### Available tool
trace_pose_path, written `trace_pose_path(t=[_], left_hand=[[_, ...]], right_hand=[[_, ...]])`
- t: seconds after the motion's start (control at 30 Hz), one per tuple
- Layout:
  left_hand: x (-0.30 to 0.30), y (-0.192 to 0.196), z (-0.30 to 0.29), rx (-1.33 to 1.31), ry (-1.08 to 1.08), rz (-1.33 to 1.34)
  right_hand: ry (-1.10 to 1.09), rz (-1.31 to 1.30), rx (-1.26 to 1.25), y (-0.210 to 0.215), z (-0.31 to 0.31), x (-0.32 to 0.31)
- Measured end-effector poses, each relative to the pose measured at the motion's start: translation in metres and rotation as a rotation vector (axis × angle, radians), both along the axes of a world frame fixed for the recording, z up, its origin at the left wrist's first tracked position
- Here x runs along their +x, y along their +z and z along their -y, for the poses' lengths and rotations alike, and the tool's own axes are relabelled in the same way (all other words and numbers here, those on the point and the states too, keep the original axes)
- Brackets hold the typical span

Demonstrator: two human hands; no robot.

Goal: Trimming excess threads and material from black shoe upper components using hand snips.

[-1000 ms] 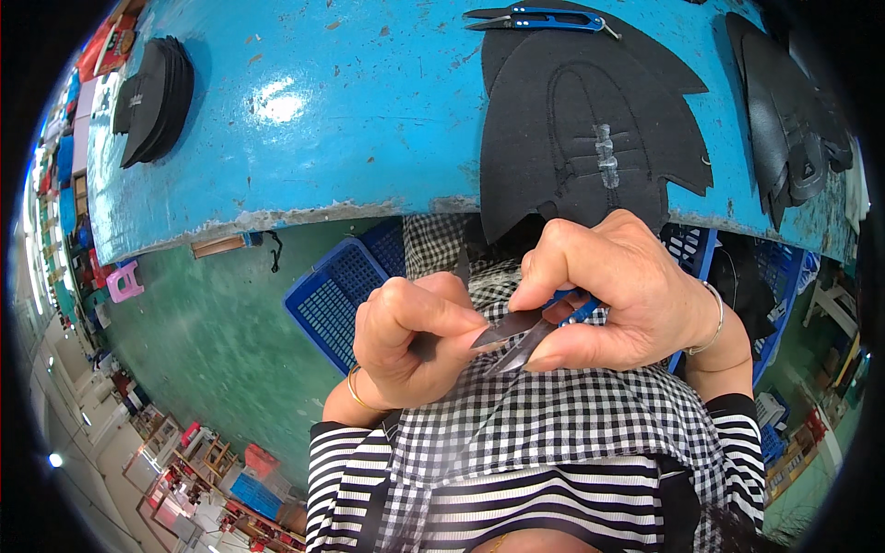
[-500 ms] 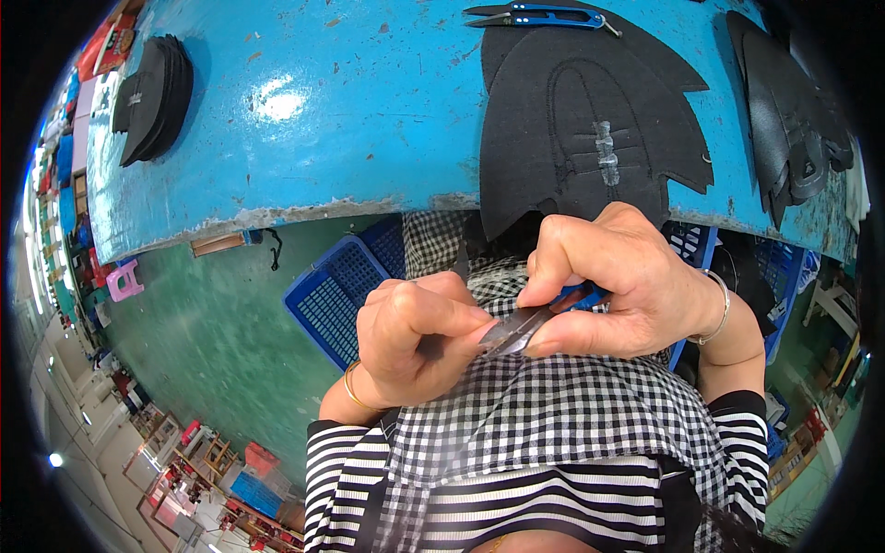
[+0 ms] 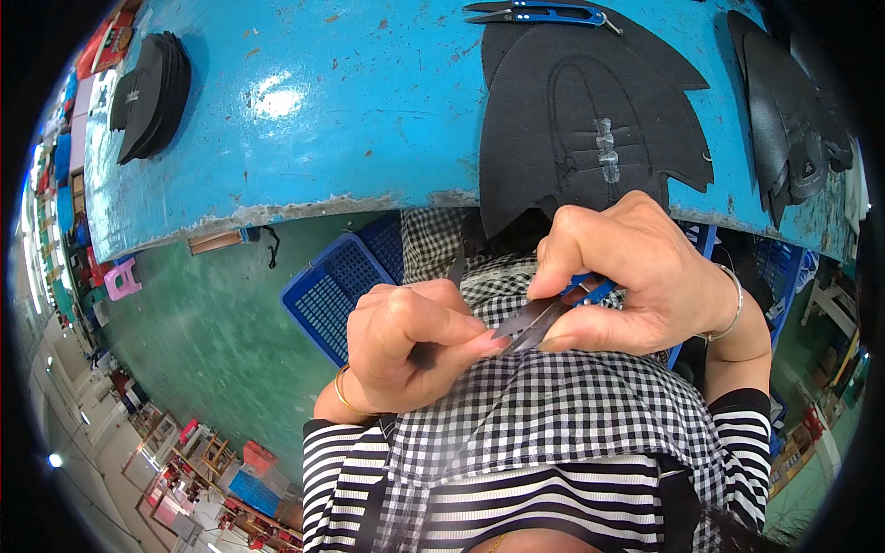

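Blue tbl (image 3: 369,120) beyond 2 hands (image 3: 406,336) (image 3: 645,276), 1 pr snips (image 3: 599,293) in R

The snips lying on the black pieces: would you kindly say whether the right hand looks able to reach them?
Probably not without freeing its grip: the right hand is closed around a second pair of snips. Otherwise the way seems open, with nothing visible lying over the table snips.

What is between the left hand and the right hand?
In the head view, the dark blades of blue scissors reach from the right hand toward the left hand.
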State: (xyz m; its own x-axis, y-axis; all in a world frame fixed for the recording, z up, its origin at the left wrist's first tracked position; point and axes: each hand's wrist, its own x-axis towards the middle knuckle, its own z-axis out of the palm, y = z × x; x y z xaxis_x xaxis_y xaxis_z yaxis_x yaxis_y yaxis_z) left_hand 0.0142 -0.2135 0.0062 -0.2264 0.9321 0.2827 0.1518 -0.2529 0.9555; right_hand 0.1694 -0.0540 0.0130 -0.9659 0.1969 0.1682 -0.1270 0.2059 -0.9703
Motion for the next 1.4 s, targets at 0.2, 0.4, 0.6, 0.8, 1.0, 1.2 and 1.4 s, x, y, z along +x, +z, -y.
trace_pose_path(t=[0.2, 0.4, 0.6, 0.8, 1.0, 1.2, 1.4], left_hand=[[0.0, 0.0, 0.001, -0.004, -0.005, -0.052], [-0.002, 0.003, 0.0, 0.022, -0.035, -0.217], [0.0, 0.004, -0.001, 0.022, -0.003, -0.288], [-0.001, 0.003, -0.001, 0.007, -0.035, -0.283], [-0.001, 0.001, -0.001, -0.009, 0.008, -0.116], [-0.001, 0.003, -0.001, -0.018, 0.024, -0.06], [-0.002, 0.002, 0.0, -0.003, 0.021, -0.117]], right_hand=[[0.039, 0.027, 0.185, 0.006, -0.005, 0.003], [0.063, 0.011, 0.242, 0.008, -0.008, 0.003], [0.093, 0.018, 0.241, 0.008, -0.008, 0.002], [0.098, 0.002, 0.242, 0.007, -0.01, 0.0], [0.024, -0.025, 0.191, -0.002, -0.009, -0.002], [0.018, -0.018, 0.179, 0.003, -0.007, 0.001], [-0.003, -0.068, 0.267, 0.003, -0.006, 0.001]])
